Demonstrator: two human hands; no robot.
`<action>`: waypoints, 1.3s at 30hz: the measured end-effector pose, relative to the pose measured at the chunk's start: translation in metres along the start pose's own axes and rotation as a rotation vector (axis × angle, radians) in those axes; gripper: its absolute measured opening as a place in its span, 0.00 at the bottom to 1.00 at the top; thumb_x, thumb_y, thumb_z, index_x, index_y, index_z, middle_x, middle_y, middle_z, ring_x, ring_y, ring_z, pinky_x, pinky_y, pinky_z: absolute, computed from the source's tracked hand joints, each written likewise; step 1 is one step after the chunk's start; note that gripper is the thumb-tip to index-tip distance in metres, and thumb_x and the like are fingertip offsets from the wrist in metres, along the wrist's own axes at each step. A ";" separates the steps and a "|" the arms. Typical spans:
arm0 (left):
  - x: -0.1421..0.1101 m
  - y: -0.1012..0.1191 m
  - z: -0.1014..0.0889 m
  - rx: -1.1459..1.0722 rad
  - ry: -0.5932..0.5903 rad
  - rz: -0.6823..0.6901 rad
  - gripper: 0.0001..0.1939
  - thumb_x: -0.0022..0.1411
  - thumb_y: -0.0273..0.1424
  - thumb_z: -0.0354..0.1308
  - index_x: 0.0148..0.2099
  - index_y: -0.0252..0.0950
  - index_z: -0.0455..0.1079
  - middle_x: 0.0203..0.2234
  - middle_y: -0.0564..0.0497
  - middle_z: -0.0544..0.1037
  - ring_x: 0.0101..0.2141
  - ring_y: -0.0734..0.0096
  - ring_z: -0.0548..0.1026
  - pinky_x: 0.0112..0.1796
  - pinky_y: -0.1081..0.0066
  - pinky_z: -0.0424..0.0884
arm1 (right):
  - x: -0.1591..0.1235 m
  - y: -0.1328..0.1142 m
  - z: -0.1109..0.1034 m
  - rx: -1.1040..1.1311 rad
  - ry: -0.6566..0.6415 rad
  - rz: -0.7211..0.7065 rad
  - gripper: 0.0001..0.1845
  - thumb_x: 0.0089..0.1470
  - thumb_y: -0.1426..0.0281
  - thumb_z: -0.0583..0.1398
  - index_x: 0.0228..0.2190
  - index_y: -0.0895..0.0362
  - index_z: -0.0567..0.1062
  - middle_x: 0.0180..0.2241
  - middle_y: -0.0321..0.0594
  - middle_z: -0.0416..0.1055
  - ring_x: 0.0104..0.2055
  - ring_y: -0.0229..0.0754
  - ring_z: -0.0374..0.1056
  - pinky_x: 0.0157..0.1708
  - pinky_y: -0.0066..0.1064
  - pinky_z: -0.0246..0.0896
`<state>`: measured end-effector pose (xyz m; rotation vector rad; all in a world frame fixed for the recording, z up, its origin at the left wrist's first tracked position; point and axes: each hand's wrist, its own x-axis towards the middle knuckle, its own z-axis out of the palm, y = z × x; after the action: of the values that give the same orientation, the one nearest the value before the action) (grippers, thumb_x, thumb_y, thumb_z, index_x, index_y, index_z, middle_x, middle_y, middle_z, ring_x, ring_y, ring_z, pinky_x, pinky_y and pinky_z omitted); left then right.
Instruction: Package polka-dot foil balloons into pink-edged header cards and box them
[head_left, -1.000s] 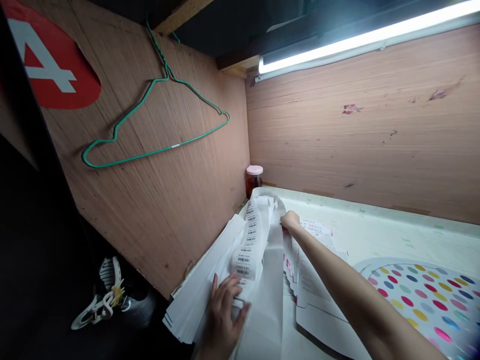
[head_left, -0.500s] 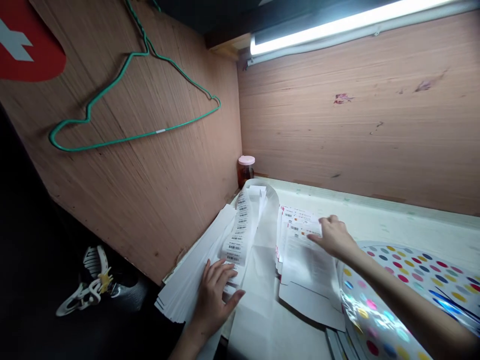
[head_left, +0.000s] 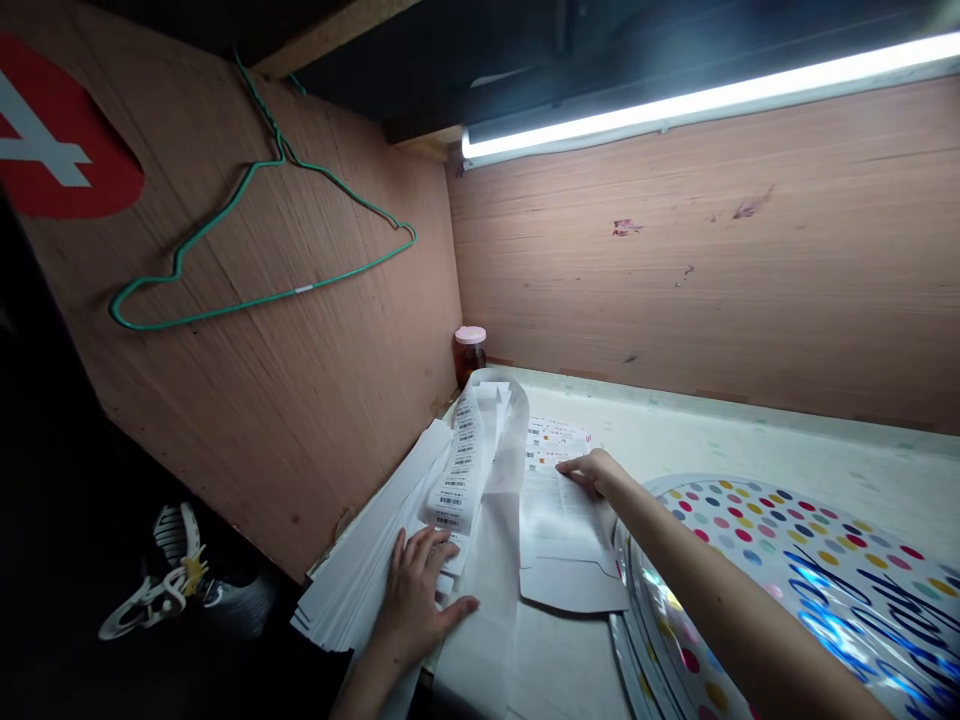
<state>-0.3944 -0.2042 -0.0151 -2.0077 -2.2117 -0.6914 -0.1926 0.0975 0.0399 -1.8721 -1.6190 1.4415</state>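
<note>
My left hand [head_left: 416, 592] rests palm down with its fingers spread. It lies on the lower end of a long strip of barcode labels [head_left: 455, 482] and the white sheets beneath it. A pale backing band [head_left: 495, 560] loops over from the strip toward the table's front. On the right, my right hand [head_left: 598, 470] touches the upper part of a white cardboard envelope [head_left: 571, 583] with an outstretched forefinger; its other fingers are partly hidden. Printed text and small red marks show near that fingertip. More printed envelopes [head_left: 559, 430] lie behind it.
A fan of white paper [head_left: 375, 550] lies along the left panel. Glossy polka-dot packages [head_left: 750, 525] are stacked at right, under my right forearm. A pink-lidded jar [head_left: 470, 352] stands in the back corner. A green hanger [head_left: 300, 290] hangs left; a lamp [head_left: 712, 103] shines above.
My right hand has come nearer and leftward over the envelope, from its right edge onto its printed face. The envelope sits straighter over the others. My left hand stays on the labels; the view has shifted.
</note>
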 end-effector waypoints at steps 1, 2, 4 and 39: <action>0.000 0.000 0.000 0.002 0.007 0.002 0.26 0.56 0.52 0.61 0.51 0.41 0.70 0.52 0.43 0.72 0.57 0.47 0.65 0.61 0.36 0.49 | 0.000 -0.004 0.004 0.027 -0.008 0.010 0.13 0.55 0.64 0.65 0.35 0.62 0.74 0.28 0.38 0.73 0.26 0.36 0.69 0.25 0.28 0.66; 0.000 0.000 0.000 0.005 0.012 0.003 0.26 0.56 0.51 0.62 0.50 0.41 0.70 0.52 0.43 0.72 0.56 0.47 0.65 0.61 0.36 0.49 | -0.001 -0.008 0.008 0.054 -0.020 0.017 0.12 0.59 0.63 0.63 0.37 0.61 0.73 0.31 0.37 0.73 0.28 0.35 0.70 0.28 0.28 0.68; 0.000 0.000 0.000 0.013 0.023 0.006 0.25 0.56 0.51 0.62 0.50 0.41 0.71 0.51 0.42 0.73 0.56 0.46 0.66 0.60 0.37 0.51 | -0.003 -0.016 0.016 0.113 -0.052 0.021 0.12 0.62 0.64 0.60 0.40 0.61 0.73 0.35 0.38 0.73 0.32 0.35 0.71 0.32 0.30 0.70; 0.001 -0.001 0.004 0.069 0.003 -0.149 0.19 0.64 0.47 0.52 0.47 0.40 0.73 0.40 0.44 0.81 0.39 0.53 0.80 0.40 0.60 0.75 | -0.096 -0.040 0.127 0.247 -0.108 -0.476 0.16 0.56 0.72 0.64 0.47 0.59 0.73 0.56 0.45 0.66 0.57 0.49 0.63 0.58 0.49 0.58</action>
<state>-0.3946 -0.2023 -0.0185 -1.8243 -2.3670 -0.6216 -0.3062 -0.0204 0.0577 -1.1901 -1.6930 1.4618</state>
